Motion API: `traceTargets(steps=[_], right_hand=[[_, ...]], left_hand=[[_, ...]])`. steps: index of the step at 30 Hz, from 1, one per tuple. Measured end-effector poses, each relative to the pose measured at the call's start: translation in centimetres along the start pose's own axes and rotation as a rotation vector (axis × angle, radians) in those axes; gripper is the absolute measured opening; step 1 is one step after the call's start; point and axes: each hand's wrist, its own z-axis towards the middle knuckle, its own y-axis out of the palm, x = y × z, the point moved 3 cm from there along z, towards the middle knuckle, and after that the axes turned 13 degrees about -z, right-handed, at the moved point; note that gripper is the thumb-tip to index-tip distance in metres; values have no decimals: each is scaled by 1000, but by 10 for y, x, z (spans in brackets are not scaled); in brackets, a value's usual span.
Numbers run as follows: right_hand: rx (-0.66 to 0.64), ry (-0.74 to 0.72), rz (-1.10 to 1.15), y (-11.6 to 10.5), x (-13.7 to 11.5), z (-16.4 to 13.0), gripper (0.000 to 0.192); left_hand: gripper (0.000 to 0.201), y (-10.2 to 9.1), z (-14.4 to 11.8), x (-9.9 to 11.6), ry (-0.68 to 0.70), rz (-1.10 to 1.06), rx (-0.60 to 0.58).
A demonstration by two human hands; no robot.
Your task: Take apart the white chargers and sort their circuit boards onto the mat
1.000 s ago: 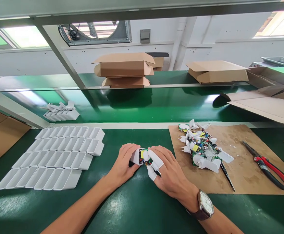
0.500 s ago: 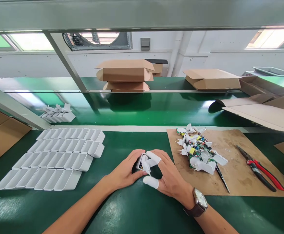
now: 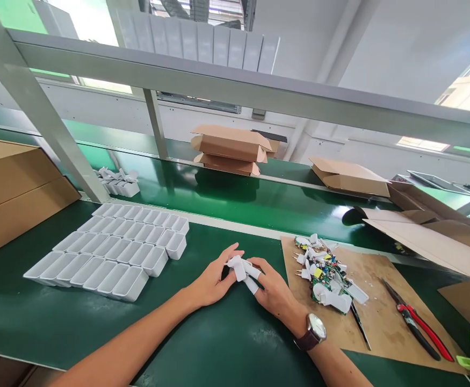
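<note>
Charger casing (small, white) sits pinched between my left hand and right hand, both closed on it above the green surface.

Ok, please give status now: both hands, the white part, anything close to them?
Left hand and right hand both grip white charger part. Empty shells lie left, parts pile right, both apart.

I observe one small white plastic charger housing, held just above the green surface, left of the brown cardboard sheet. It sits pinched between both hands, the left hand on its left side, the right hand on its right. It is largely covered; its open side cannot be made out.
</note>
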Motion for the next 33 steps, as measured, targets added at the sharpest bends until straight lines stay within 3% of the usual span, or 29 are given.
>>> traceTargets(steps=[4,8,14,20,27,33], right_hand=[[-119,-46,-10,8,1,6,37],[-35,12,49,20,0,4,44],[80,71,144,11,-3,2,51],[-42,72,132,17,-6,-5,46],[20,114,190,14,-2,-9,39],[-104,133,186,15,-4,-7,44]], left_hand=[[69,-2,1,5,-128,-136,26],[91,-2,-1,7,-129,-100,16],[98,0,-7,7,-5,64,-5],[87,7,-4,6,95,89,-41],[100,4,-5,11,199,173,-19],[59,2,-7,23,247,307,51]])
